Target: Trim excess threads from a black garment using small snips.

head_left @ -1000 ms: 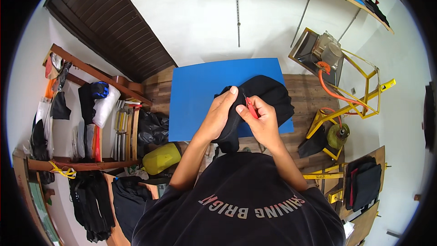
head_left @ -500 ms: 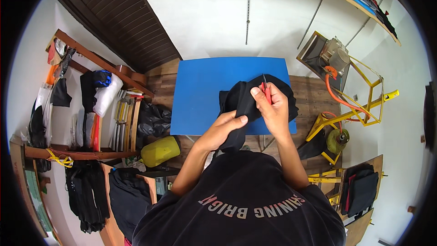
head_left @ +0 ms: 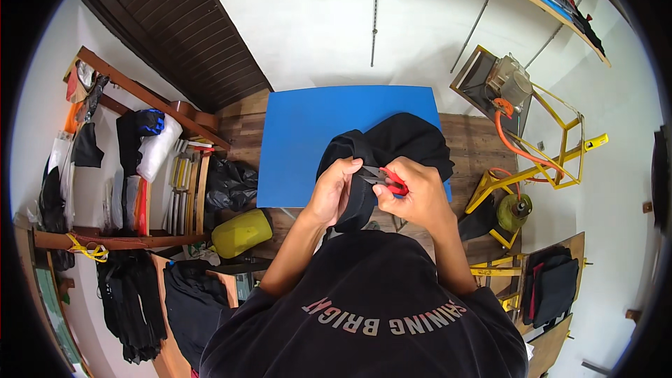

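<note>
A black garment (head_left: 409, 136) lies bunched over the right part of the blue table (head_left: 301, 119) and hangs past its near edge. My left hand (head_left: 333, 192) is closed on a fold of it, thumb on top. In my right hand (head_left: 420, 192) is a pair of small red-handled thread snips (head_left: 395, 182), gripped in the closed fingers. Their dark blades point left and meet the cloth beside my left thumb. Whether a thread sits between the blades is too small to tell.
Left of the table stand a shelf rack (head_left: 133, 231) with cloth and bags, a black plastic bag (head_left: 231, 183) and a yellow-green container (head_left: 241, 233). To the right are a yellow metal frame (head_left: 560, 168) with an orange hose and a green gas cylinder (head_left: 514, 211).
My right hand has come down and turned, so the snips point left at the cloth instead of upward. My left hand has moved up slightly along the garment.
</note>
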Action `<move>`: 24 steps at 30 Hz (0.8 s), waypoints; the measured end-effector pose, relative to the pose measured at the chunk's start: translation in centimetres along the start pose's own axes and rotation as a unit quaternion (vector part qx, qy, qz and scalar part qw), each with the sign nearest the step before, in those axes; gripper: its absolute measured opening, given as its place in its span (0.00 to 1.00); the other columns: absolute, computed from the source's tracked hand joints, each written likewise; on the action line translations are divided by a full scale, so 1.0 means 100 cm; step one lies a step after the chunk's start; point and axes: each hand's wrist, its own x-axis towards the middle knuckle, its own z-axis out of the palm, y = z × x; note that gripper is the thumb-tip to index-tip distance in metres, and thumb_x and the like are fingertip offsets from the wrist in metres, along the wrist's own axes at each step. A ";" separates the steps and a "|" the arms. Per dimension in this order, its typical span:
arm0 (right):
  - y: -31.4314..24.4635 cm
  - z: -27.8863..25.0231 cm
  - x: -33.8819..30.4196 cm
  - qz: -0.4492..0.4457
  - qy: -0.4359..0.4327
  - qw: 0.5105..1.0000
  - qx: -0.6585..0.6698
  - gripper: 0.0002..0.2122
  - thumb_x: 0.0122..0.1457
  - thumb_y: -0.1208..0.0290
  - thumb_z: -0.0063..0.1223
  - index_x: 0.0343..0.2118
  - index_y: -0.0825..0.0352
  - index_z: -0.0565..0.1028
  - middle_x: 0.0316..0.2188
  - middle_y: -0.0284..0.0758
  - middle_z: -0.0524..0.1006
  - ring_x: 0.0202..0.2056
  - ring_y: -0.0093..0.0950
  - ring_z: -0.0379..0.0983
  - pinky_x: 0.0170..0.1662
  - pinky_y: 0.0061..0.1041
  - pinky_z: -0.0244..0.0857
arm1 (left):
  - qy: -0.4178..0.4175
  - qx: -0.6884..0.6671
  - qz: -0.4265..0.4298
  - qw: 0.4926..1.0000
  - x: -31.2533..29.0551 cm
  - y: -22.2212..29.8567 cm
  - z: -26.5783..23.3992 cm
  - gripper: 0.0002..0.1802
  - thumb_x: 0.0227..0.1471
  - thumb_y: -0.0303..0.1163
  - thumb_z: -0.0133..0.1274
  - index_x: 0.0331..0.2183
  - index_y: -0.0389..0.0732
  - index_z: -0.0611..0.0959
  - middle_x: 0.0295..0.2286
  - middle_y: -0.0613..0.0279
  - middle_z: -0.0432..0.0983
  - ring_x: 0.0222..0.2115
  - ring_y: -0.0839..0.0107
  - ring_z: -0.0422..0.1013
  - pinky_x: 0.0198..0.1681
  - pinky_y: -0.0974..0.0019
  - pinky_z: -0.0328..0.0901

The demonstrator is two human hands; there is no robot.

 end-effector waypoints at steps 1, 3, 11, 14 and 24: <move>0.002 -0.001 0.000 0.000 0.001 1.000 -0.001 0.10 0.46 0.70 0.62 0.26 0.68 0.72 0.18 0.35 0.69 0.18 0.31 0.67 0.23 0.25 0.62 | -0.008 -0.011 -0.001 1.000 0.001 0.000 0.000 0.15 0.58 0.41 0.43 0.29 0.41 0.76 0.26 0.65 0.76 0.25 0.78 0.72 0.30 0.74 0.66; 0.004 -0.002 0.000 -0.035 0.009 0.998 -0.046 0.12 0.44 0.68 0.64 0.25 0.68 0.71 0.19 0.35 0.71 0.17 0.31 0.69 0.20 0.27 0.65 | 0.003 -0.002 -0.006 1.000 0.001 -0.001 0.001 0.14 0.58 0.41 0.43 0.30 0.41 0.76 0.25 0.65 0.76 0.24 0.78 0.72 0.29 0.74 0.66; -0.001 -0.003 0.000 -0.050 0.024 0.998 -0.043 0.11 0.46 0.67 0.62 0.25 0.67 0.72 0.19 0.35 0.70 0.17 0.32 0.69 0.20 0.25 0.63 | 0.021 0.016 -0.011 1.000 -0.001 0.006 0.009 0.13 0.58 0.40 0.44 0.29 0.42 0.76 0.24 0.67 0.75 0.22 0.80 0.71 0.27 0.76 0.65; -0.001 -0.003 -0.001 -0.059 0.024 0.996 -0.056 0.11 0.45 0.67 0.63 0.25 0.67 0.72 0.19 0.33 0.71 0.17 0.31 0.68 0.20 0.26 0.63 | 0.000 0.016 -0.009 1.000 -0.002 0.006 0.008 0.12 0.58 0.39 0.44 0.29 0.42 0.76 0.23 0.68 0.74 0.23 0.80 0.71 0.27 0.75 0.66; -0.005 -0.004 -0.001 -0.084 -0.012 0.995 -0.045 0.11 0.44 0.68 0.63 0.23 0.67 0.71 0.17 0.33 0.69 0.16 0.30 0.68 0.18 0.26 0.63 | -0.004 0.026 0.016 1.000 -0.003 0.009 0.009 0.12 0.58 0.39 0.44 0.31 0.41 0.76 0.26 0.67 0.75 0.25 0.80 0.72 0.30 0.75 0.66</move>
